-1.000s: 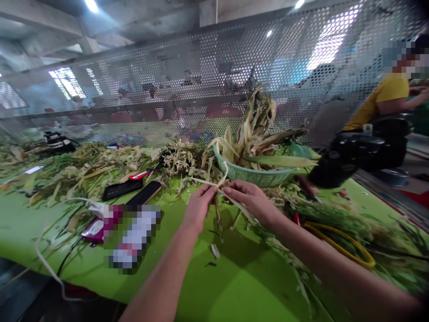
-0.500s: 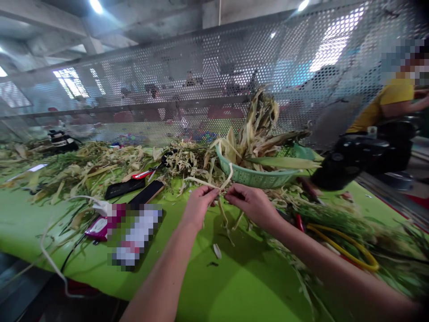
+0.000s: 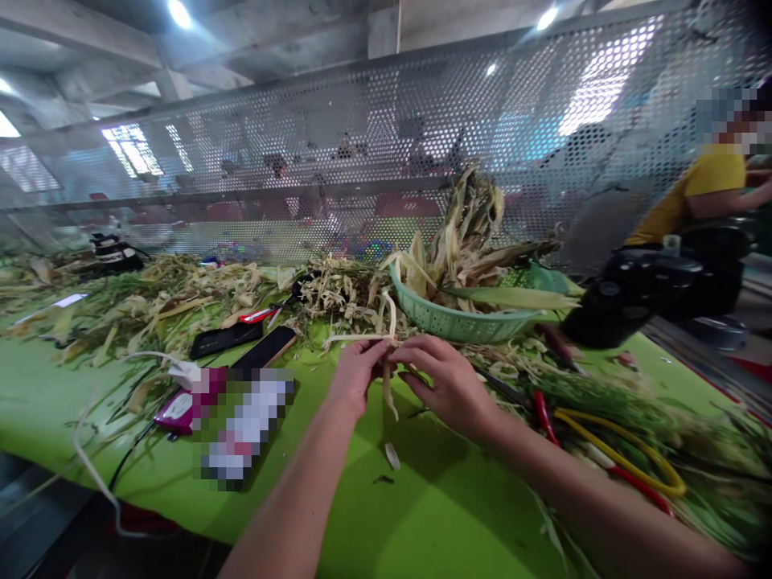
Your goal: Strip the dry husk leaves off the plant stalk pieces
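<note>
My left hand (image 3: 355, 376) and my right hand (image 3: 443, 379) meet over the green table (image 3: 422, 515), both pinched on thin pale strips of dried corn husk (image 3: 388, 378). One strip end sticks out to the left and another curls up above my fingers. The rest hangs down between my hands. A small husk scrap (image 3: 392, 456) lies on the table just below them. A teal plastic basket (image 3: 461, 323) heaped with dried husks stands right behind my hands.
Loose husks and green stalks (image 3: 162, 301) cover the back of the table. Two dark phones (image 3: 241, 344), a white cable (image 3: 174, 371) and red-handled scissors (image 3: 262, 311) lie at left. Red and yellow handled tools (image 3: 609, 446) lie at right. A person in a yellow shirt (image 3: 705, 189) sits far right. Perforated metal screen (image 3: 362, 137) behind.
My hands have drawn closer together and slightly lower. The husk strips between them have bunched up, and the long strip now curls upward above my fingers.
</note>
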A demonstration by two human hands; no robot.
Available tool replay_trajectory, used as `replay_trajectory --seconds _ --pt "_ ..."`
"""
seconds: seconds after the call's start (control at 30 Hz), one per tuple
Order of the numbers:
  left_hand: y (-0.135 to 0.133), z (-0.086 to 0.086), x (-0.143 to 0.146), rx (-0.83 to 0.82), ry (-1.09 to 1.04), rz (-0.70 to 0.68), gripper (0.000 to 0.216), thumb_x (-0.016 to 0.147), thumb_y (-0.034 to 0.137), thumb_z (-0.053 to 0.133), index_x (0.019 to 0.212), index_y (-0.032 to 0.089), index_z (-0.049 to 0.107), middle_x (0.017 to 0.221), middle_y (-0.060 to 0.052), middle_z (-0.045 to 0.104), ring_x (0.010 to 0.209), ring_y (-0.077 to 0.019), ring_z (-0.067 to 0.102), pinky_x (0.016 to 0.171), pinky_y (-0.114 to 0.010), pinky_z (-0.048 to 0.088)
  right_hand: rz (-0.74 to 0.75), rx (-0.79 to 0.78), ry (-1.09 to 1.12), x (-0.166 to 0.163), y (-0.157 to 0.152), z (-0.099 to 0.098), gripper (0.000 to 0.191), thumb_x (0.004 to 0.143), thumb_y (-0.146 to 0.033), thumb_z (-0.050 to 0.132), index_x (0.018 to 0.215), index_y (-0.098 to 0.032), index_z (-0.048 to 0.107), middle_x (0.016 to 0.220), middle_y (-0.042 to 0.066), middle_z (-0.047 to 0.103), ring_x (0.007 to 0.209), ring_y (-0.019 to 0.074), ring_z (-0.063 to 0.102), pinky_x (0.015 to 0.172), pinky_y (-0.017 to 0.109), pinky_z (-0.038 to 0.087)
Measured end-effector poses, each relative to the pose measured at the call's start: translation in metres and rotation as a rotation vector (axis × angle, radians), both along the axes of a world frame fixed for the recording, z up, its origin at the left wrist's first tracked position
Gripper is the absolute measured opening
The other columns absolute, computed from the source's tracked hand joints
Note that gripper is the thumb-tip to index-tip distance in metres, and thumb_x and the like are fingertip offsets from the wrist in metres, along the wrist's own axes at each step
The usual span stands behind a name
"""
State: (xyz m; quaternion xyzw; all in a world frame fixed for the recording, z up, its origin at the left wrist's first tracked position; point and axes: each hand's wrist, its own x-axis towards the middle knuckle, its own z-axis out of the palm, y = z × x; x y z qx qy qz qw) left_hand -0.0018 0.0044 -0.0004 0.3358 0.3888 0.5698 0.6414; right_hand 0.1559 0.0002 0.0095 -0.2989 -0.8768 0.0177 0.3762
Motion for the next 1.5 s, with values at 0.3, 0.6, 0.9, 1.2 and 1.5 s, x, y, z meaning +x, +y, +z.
replay_trajectory --seconds 0.3,0.6,0.9,1.2,1.5 --pt "-0.002 0.0 -0.001 -0.027 -0.067 -0.011 0.031 0.062 0.039 0.076 0.077 0.013 0.069 0.066 0.0 0.061 0.057 -0.0079 0.051 0.055 -0.022 0.04 0.0 0.176 -0.156 -0.003 -0.006 -0.005 0.017 0.089 -0.024 0.054 0.1 -0.023 0.067 0.103 0.007 0.067 0.092 0.0206 0.058 0.077 0.034 0.041" --pt "-0.001 -0.003 0.0 0.001 0.005 -0.007 0.036 0.062 0.04 0.077 0.084 0.014 0.068 0.074 -0.002 0.064 0.062 -0.0098 0.055 0.057 -0.022 0.04 0.002 0.282 -0.24 -0.003 -0.009 -0.004 0.02 0.087 -0.014 0.051 0.098 -0.022 0.065 0.107 0.006 0.067 0.094 0.0206 0.058 0.078 0.034 0.041" --pt "-0.002 0.002 0.002 -0.013 -0.009 -0.037 0.044 0.053 0.035 0.082 0.088 0.01 0.071 0.067 -0.001 0.061 0.057 -0.0076 0.05 0.058 -0.022 0.037 0.046 0.325 -0.348 -0.004 -0.017 0.002 0.02 0.092 -0.021 0.047 0.1 -0.024 0.064 0.107 0.007 0.067 0.101 0.0222 0.056 0.089 0.038 0.039" --pt "0.0 -0.001 -0.003 0.141 0.338 -0.047 0.031 0.065 0.036 0.073 0.087 0.015 0.072 0.083 -0.004 0.068 0.073 -0.014 0.056 0.069 -0.026 0.042 -0.064 0.115 0.028 0.003 -0.01 0.012 0.012 0.086 -0.018 0.057 0.092 -0.021 0.067 0.087 0.005 0.071 0.081 0.0189 0.061 0.075 0.033 0.042" --pt "-0.003 0.0 0.002 0.137 0.144 -0.198 0.025 0.071 0.035 0.069 0.084 0.013 0.071 0.084 -0.006 0.066 0.077 -0.0144 0.056 0.071 -0.027 0.045 -0.211 -0.434 0.42 0.008 0.006 0.01 0.015 0.082 -0.033 0.062 0.081 -0.018 0.062 0.076 0.002 0.064 0.07 0.017 0.059 0.066 0.028 0.045"
